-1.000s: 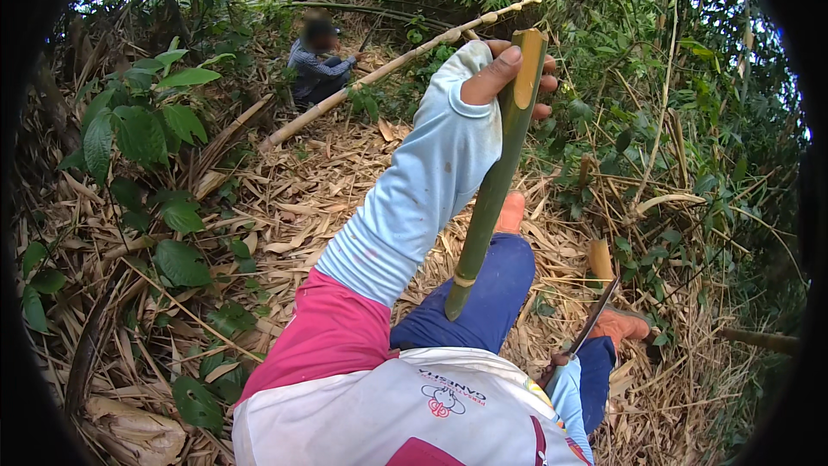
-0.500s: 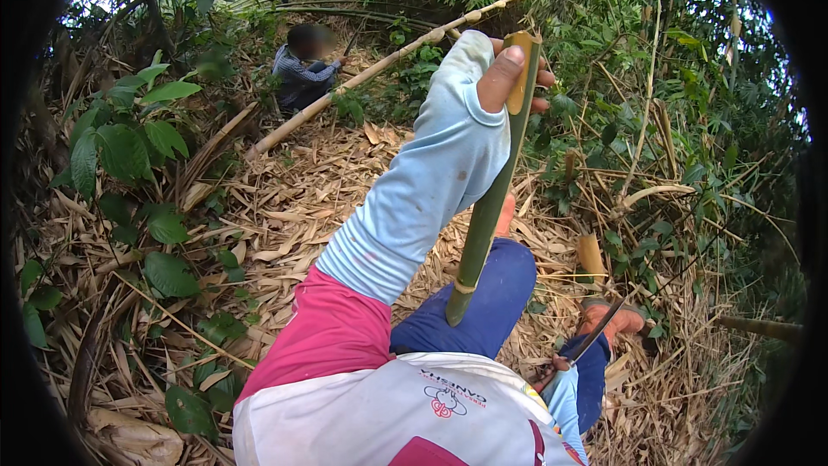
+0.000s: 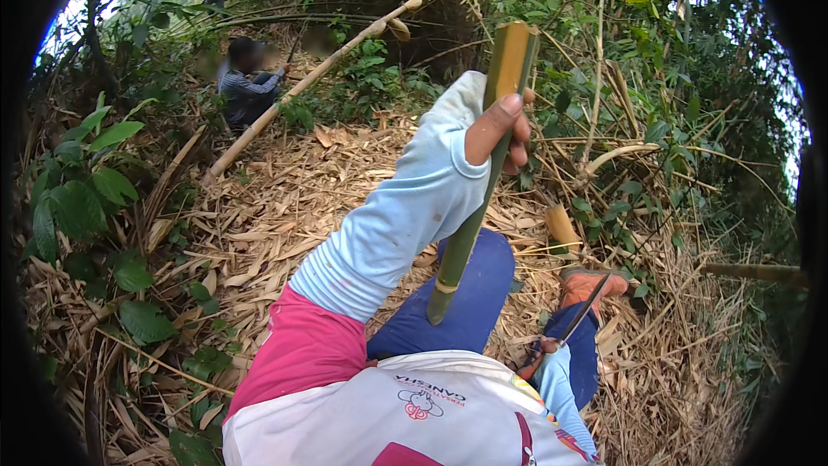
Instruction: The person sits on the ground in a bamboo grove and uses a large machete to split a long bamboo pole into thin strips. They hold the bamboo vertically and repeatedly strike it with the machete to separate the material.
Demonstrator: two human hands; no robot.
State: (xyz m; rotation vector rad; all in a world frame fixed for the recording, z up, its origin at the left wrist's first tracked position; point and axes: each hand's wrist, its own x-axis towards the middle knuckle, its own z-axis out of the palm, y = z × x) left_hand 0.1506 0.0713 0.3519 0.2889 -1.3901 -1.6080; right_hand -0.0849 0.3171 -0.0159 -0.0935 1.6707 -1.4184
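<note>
A green length of bamboo [image 3: 467, 246] stands up, slightly tilted, in front of me, with a pale yellow shaved face at its top. My left hand [image 3: 498, 132] is closed around it below that top, thumb toward me. The bamboo's lower end, just under a node ring, lies over my blue trouser leg [image 3: 483, 280]. Low on the right, beside my other leg, my right hand [image 3: 538, 355] is closed on a machete [image 3: 585, 307]. Its dark blade points up and to the right, away from the bamboo. The handle is mostly hidden by my fingers.
Dry bamboo leaves [image 3: 285, 233] cover the ground. A long pale pole [image 3: 319, 75] slants across behind. A cut bamboo stump [image 3: 561, 226] rises near my orange boot [image 3: 595, 285]. Another person [image 3: 246, 82] sits at the far left with a long blade. Shrubs and bamboo surround the spot.
My left hand has slid lower on the bamboo, so more of its shaved top shows above the thumb. The whole view has shifted, moving the surroundings leftward. My right hand keeps the machete low.
</note>
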